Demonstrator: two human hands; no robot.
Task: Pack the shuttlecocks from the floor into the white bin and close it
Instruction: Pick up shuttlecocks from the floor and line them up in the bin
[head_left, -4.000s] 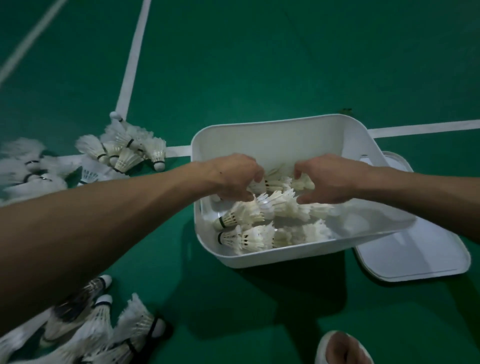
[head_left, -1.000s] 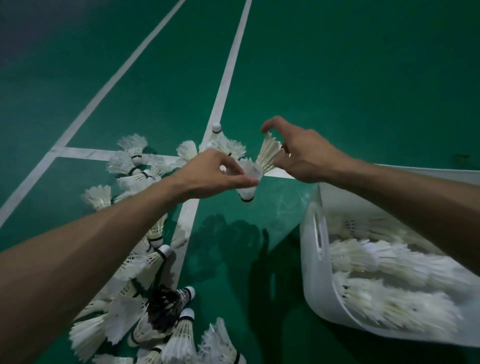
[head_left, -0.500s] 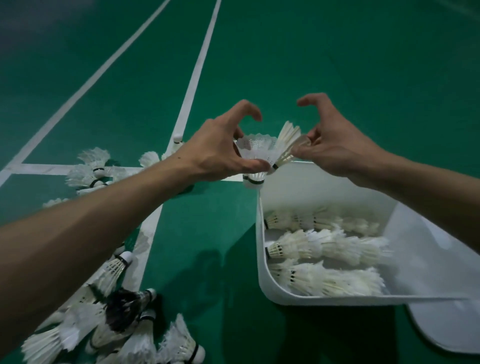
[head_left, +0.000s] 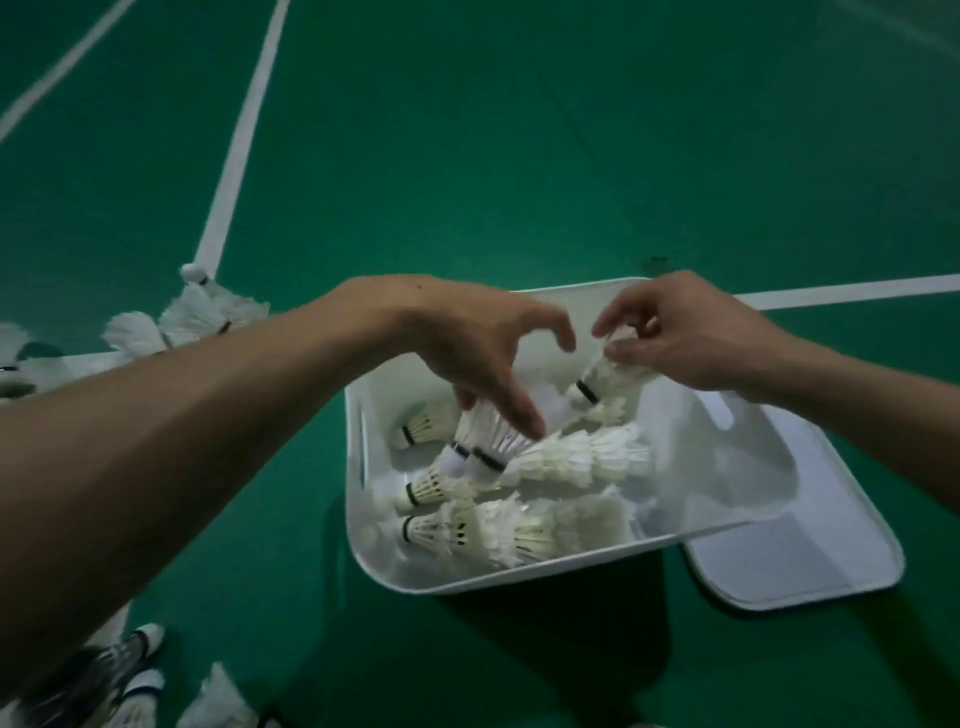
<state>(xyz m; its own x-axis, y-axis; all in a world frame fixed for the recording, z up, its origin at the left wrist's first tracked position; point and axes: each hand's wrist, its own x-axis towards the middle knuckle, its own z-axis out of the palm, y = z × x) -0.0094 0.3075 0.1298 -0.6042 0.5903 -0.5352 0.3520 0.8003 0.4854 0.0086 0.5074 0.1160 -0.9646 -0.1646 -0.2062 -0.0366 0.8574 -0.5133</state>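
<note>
The white bin (head_left: 498, 577) sits on the green floor and holds several white shuttlecocks (head_left: 566, 460) lying in rows. My left hand (head_left: 467, 343) reaches over the bin's left part; its thumb and lower fingers grip two shuttlecocks (head_left: 480, 441), corks pointing down-left, while the index finger curls up free. My right hand (head_left: 685, 332) is over the bin's back right and pinches one shuttlecock (head_left: 602, 379) by its feathers, cork hanging down-left. More loose shuttlecocks lie on the floor at the left (head_left: 208, 312) and the bottom left (head_left: 140, 686).
The bin's white lid (head_left: 810, 561) lies flat on the floor against the bin's right side, partly under it. White court lines (head_left: 234, 150) cross the green floor behind and to the left. My left forearm hides part of the left pile.
Both hands have carried their shuttlecocks from above the bin's back left corner down and over the bin's inside. The view has swung right, centring the bin and showing the lid.
</note>
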